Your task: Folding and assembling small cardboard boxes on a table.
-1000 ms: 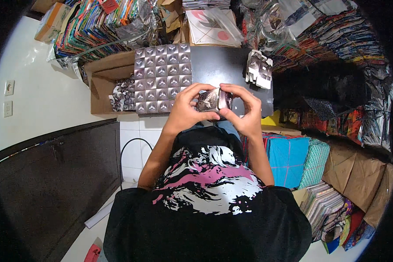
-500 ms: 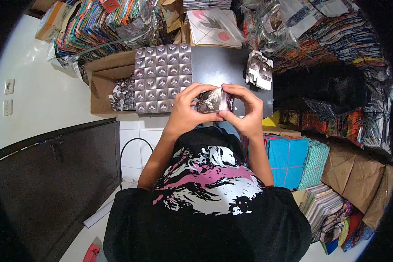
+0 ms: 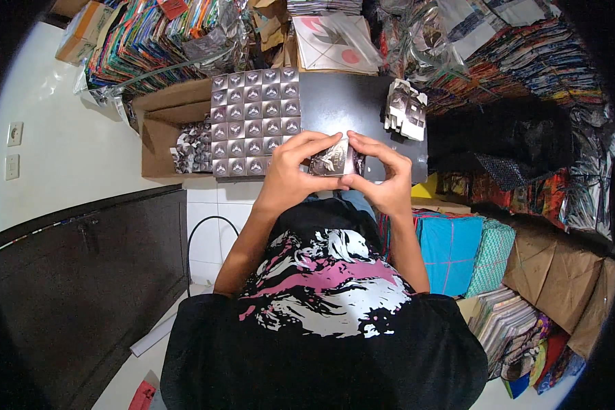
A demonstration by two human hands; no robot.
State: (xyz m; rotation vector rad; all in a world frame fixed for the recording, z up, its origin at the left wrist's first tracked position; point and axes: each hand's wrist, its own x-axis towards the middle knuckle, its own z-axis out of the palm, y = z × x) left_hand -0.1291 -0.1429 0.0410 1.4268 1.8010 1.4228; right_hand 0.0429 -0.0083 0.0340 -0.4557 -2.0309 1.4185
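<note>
The room is evenly and fairly brightly lit from above, with no hard shadows around the hands. Beyond the left hand [image 3: 290,176], the grid of small silvery foil-faced boxes [image 3: 251,119] throws back pale glare, as do the clear plastic wrappers [image 3: 424,34] beyond the right hand [image 3: 384,179]. Edges bend strongly and fall to black at the corners. Focus is sharp at centre, softer outward.

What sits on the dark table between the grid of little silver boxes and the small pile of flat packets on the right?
In the head view, only bare dark tabletop lies between the grid of silver boxes and the pile of flat packets.
</note>
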